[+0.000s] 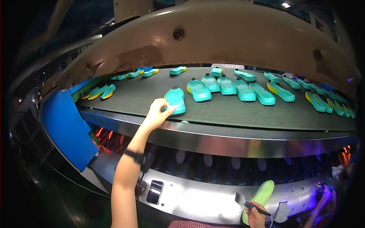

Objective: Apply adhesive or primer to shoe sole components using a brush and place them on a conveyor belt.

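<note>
My left arm reaches out over the dark conveyor belt point(137, 95). At its near edge my left hand point(156, 114) is closed on the side of a teal shoe sole point(175, 99), which has a small dark piece at its far end. Low in the view, my right hand point(256, 217) grips a brush point(249, 205) by its dark handle, the bristles pointing left. Beside that hand, a yellow-green sole point(265, 193) lies tilted on the metal ledge point(205, 201), its lower part partly covered by the hand and brush.
Several teal soles point(228, 85) with yellow parts stand across the belt. A brown metal hood point(220, 34) spans above it. Below the belt's steel edge point(228, 144), dark slots show an orange glow point(110, 136). Another person's hand point(323, 193) is at the lower right, near crumpled white cloth point(336, 171).
</note>
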Demonstrator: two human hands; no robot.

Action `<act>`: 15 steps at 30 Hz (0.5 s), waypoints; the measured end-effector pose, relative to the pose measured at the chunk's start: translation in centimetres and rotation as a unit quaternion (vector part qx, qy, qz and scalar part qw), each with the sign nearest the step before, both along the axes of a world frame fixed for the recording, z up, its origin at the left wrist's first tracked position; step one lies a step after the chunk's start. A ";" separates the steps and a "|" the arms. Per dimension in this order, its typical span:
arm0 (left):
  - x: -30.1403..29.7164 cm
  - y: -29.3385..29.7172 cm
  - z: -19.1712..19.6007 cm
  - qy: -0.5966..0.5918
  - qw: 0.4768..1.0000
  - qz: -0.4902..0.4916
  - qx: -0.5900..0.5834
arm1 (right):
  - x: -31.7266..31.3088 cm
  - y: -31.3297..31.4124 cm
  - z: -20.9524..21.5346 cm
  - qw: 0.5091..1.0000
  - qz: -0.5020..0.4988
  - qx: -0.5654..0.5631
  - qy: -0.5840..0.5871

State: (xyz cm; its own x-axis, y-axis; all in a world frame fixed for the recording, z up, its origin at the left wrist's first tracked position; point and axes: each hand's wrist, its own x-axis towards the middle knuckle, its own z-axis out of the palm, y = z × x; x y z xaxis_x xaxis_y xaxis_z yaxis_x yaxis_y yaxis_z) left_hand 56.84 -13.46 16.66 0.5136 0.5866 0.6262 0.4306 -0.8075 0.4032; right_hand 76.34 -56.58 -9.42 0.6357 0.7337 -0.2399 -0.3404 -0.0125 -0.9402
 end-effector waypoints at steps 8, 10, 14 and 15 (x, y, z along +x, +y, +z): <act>-3.5 -11.0 -7.4 -0.455 0.680 -0.289 -0.498 | 1.2 -1.0 -0.5 0.957 -0.096 0.066 0.267; -6.1 -13.1 -10.9 -0.398 0.717 -0.266 -0.507 | 1.3 -0.1 -1.3 0.966 -0.101 0.138 0.194; -9.1 -17.8 -20.1 -0.494 0.404 -0.335 -0.693 | 0.8 0.8 1.0 0.959 -0.071 0.237 0.140; -8.8 -18.3 -23.0 -0.470 0.342 -0.418 -0.698 | 0.9 0.9 1.2 0.960 -0.051 0.237 0.136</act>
State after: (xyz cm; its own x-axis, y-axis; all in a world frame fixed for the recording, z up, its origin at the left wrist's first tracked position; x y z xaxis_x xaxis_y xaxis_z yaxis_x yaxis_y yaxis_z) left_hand 48.03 -31.72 -6.36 0.8243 0.5444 0.1552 -0.5648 0.7722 0.2911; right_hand 77.22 -55.72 -8.19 0.6716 0.7383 -0.0620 -0.5513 0.4421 -0.7075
